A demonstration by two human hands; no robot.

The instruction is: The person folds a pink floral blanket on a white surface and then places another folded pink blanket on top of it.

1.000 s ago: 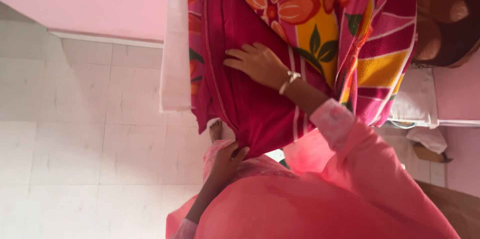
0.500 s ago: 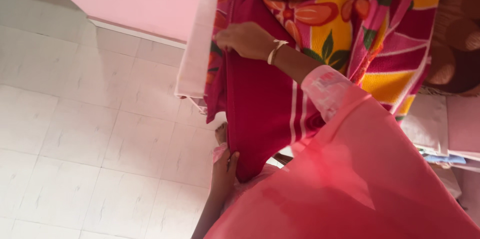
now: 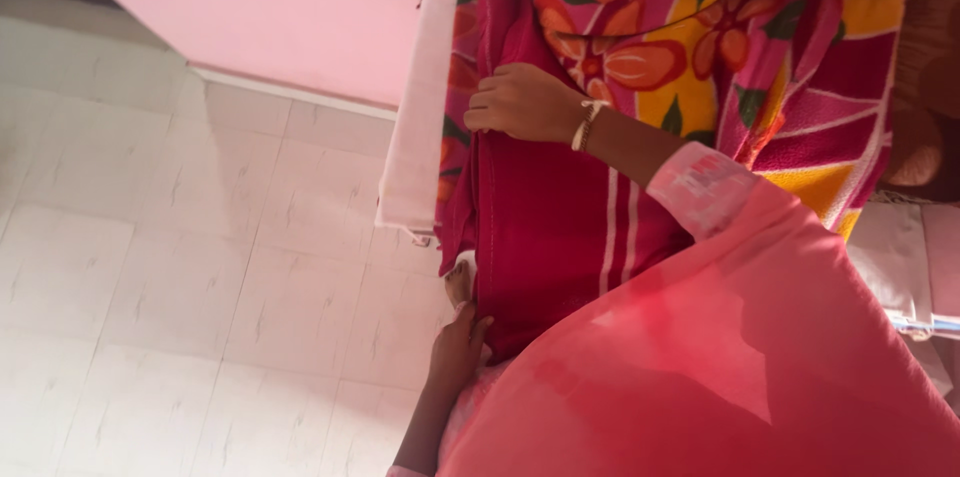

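The white tiled floor (image 3: pixel 180 267) filled the left half of the view, with a pink wall (image 3: pixel 280 7) across the ten to twelve o'clock stretch. A flowered blanket (image 3: pixel 760 47) in pink, yellow and orange spread over the upper right, from twelve to three o'clock, and the person's loose pink garment (image 3: pixel 720 367) covered the five o'clock corner. A pale pink cloth (image 3: pixel 420 117) hung in a strip at eleven o'clock, just beside the blanket's edge. The red towel (image 3: pixel 550 227) with white stripes lay at the centre, draped down over the blanket's near edge.

The right hand (image 3: pixel 525 102), a bracelet (image 3: pixel 585 125) at its wrist, was curled on the towel's upper edge at twelve o'clock, fingers closed around the fold. The left hand (image 3: pixel 458 349) pinched the towel's lower corner at six o'clock, fingers together on the cloth, just beside a bare foot (image 3: pixel 460 282).

The towel looked loose and heavy between the two grips; if the lower pinch slackened, the corner could probably drop onto the floor, and a pull on the upper edge might drag the blanket askew with it.
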